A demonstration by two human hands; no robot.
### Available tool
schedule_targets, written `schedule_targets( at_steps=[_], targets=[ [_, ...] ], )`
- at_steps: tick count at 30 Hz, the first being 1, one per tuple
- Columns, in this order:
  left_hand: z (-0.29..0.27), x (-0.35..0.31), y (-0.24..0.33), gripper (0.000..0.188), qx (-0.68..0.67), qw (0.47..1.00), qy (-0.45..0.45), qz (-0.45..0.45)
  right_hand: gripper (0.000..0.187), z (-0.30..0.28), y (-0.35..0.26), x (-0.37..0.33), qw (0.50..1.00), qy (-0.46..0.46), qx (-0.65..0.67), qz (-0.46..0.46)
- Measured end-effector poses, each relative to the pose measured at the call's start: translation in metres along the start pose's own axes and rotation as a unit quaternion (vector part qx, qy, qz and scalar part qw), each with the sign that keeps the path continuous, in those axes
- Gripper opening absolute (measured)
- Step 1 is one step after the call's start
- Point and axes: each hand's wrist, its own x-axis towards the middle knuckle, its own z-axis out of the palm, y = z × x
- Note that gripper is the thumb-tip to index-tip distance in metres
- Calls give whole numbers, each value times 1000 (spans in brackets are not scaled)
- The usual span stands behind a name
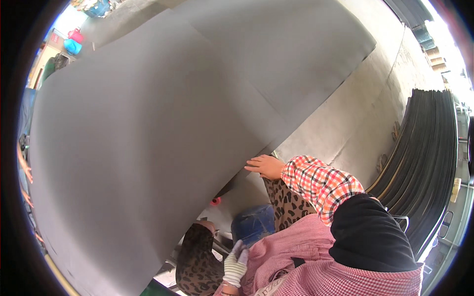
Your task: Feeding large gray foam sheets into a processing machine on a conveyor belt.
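Observation:
A large, smooth dark grey sheet (148,113) spreads across the middle and left of the view. My right hand (266,166), bare below an orange checked oversleeve, rests on the sheet's near right edge with its fingers stretched out flat. Lower down, my left hand (235,264) wears a white knitted glove with greyish fingers. It is beside my pink checked garment (291,246), below a blue container (253,224); its visible fingers point upward, slightly apart, with nothing seen in them. The sheet hides what lies beneath it.
A tall stack of dark sheets (419,163) stands at the right. Another person's hands (24,165) show along the sheet's far left edge. Concrete floor (355,108) runs beyond the right edge. Blue and pink items (73,45) are at the upper left.

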Motion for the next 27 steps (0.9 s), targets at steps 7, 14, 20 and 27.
schedule_targets(
  at_steps=[7,14,20,27],
  targets=[
    [-22,42,-8,42,7,996,87,-29,48,-17,46,-4,987,1,-121,104],
    [-17,38,-13,42,-42,993,55,-98,59,-27,60,5,988,-67,-143,1],
    [-15,46,-20,42,-75,993,42,-84,51,-26,73,10,993,-87,-78,-19],
    [-5,78,-24,45,-25,995,54,-86,24,-16,76,8,968,-110,-166,-151]
  ],
)
